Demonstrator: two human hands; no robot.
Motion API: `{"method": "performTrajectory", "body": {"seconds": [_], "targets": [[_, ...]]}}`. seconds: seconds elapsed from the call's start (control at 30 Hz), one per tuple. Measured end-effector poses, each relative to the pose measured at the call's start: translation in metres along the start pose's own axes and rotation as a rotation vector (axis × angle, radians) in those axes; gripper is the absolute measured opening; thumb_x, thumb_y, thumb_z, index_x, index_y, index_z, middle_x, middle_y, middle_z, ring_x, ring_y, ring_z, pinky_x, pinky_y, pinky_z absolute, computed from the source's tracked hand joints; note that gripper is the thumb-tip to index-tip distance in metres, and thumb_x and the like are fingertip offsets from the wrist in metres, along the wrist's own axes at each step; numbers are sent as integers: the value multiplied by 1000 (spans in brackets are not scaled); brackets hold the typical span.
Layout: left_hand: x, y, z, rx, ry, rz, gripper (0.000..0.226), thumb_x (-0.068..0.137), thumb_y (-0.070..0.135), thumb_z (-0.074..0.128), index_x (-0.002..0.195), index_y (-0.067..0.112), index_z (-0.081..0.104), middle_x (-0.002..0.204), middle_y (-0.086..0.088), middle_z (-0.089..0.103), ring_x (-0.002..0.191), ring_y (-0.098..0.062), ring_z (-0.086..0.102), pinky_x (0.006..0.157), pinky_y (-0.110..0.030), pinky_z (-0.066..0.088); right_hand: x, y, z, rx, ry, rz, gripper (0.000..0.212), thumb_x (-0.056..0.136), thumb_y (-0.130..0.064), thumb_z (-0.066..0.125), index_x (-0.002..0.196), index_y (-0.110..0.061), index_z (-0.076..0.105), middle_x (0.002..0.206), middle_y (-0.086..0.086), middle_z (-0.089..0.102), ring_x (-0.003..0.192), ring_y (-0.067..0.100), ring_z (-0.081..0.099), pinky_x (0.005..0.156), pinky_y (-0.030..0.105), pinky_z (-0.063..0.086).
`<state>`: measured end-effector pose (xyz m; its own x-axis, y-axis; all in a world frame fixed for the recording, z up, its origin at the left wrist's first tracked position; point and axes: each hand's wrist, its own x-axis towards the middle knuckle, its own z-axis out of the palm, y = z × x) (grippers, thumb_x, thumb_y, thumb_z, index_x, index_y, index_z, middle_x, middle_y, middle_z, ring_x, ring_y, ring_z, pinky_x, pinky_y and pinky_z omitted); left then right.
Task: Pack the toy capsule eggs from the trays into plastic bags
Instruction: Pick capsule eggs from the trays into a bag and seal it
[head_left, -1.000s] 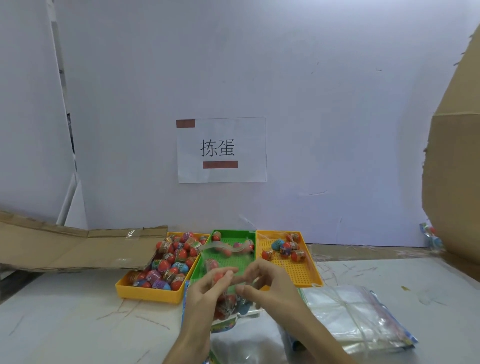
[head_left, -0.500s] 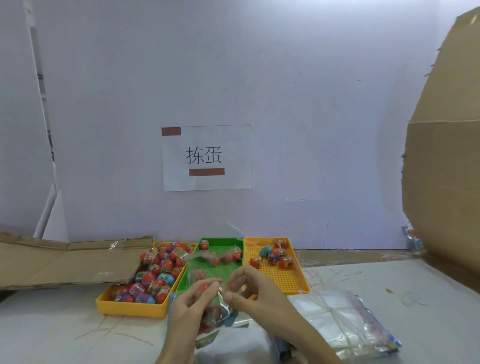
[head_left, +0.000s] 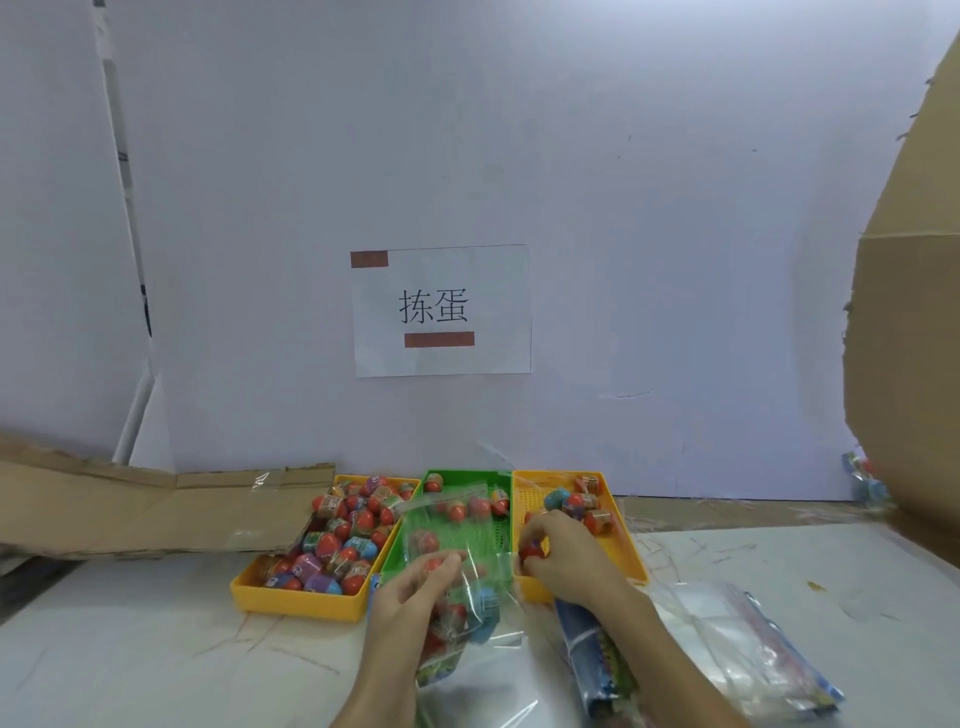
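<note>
While L hand (head_left: 415, 587) pinches the bag (head_left: 457, 525) by its side, fingers curled on the film, R hand (head_left: 569, 564) grips a red egg (head_left: 532, 551), fingers clamped round it, just beside bag's R edge, over near corner of R yellow tray (head_left: 631, 551). Bag hangs above surface (head_left: 130, 665) w/ several eggs (head_left: 460, 613) at bottom. L yellow tray (head_left: 296, 605) is heaped w/ eggs; green tray (head_left: 467, 475) holds a few. Spare bags (head_left: 727, 634) lie R of hands.
</note>
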<state>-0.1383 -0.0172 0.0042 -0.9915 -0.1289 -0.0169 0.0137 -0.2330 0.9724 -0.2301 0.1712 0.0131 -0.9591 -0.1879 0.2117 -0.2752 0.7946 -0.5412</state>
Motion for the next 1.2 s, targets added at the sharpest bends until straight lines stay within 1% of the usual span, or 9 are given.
{"method": "performTrajectory", "body": {"seconds": [0.17, 0.33, 0.47, 0.53, 0.6, 0.73, 0.9, 1.07, 1.2], "targets": [[-7, 1, 3, 12, -28, -3, 40, 72, 40, 74, 103, 15, 76, 99, -4, 80, 84, -27, 77, 72, -37, 57, 3, 10, 3, 11, 71, 95, 10, 86, -17, 71, 86, -19, 61, 93, -12, 63, 86, 5, 58, 72, 27, 49], [-8, 4, 3, 47, -19, 16, 32, 73, 40, 73, 96, 19, 78, 98, -3, 80, 83, -27, 78, 85, -50, 58, -1, 7, 0, 16, 181, 85, 16, 88, -21, 69, 87, -30, 56, 86, -13, 65, 80, 7, 61, 68, 30, 53], [-8, 3, 2, 91, -20, 85, 21, 87, 30, 71, 103, 17, 75, 98, -2, 80, 86, -26, 78, 62, -32, 59, -16, -14, -29, 488, 343, -92, 22, 90, -16, 70, 102, -33, 62, 93, -9, 68, 76, 15, 68, 60, 26, 54], [-8, 3, 2, 127, -18, 114, 17, 92, 25, 70, 105, 15, 75, 97, -2, 80, 90, -22, 77, 64, -29, 61, -28, -29, -45, 745, 325, -224, 29, 84, -13, 68, 105, -33, 67, 97, -8, 69, 79, 18, 72, 59, 30, 56], [-8, 2, 3, 174, -16, 154, 16, 91, 23, 71, 104, 15, 75, 94, -1, 80, 94, -18, 76, 75, -33, 63, -38, -44, -53, 841, 286, -335, 32, 80, -12, 65, 105, -31, 69, 99, -6, 71, 84, 22, 74, 63, 33, 58], [-9, 4, 6, 228, -30, 237, 36, 72, 45, 75, 97, 21, 77, 93, -4, 79, 94, -18, 74, 84, -36, 62, -49, -63, -47, 660, 332, -450, 27, 79, -18, 72, 100, -34, 71, 98, -14, 75, 98, 10, 71, 86, 20, 51], [-8, 1, 5, 245, -45, 280, 41, 70, 47, 73, 100, 20, 76, 91, -5, 79, 89, -17, 75, 79, -33, 63, -51, -64, -40, 434, 422, -456, 31, 82, -12, 79, 105, -30, 70, 95, -24, 69, 96, 7, 65, 81, 10, 40], [-9, 1, 6, 271, -58, 309, 40, 73, 47, 71, 103, 21, 75, 91, -3, 79, 86, -10, 75, 72, -24, 61, -51, -63, -38, 312, 360, -449, 39, 80, -13, 80, 97, -44, 64, 103, -35, 62, 109, -2, 55, 87, 19, 36], [-9, 1, 6, 252, -58, 304, 39, 73, 47, 71, 102, 21, 75, 92, -2, 79, 88, -11, 74, 75, -25, 61, -46, -58, -36, 301, 273, -446, 31, 79, -10, 76, 95, -35, 70, 107, -26, 63, 116, 0, 51, 97, 19, 35]]}}
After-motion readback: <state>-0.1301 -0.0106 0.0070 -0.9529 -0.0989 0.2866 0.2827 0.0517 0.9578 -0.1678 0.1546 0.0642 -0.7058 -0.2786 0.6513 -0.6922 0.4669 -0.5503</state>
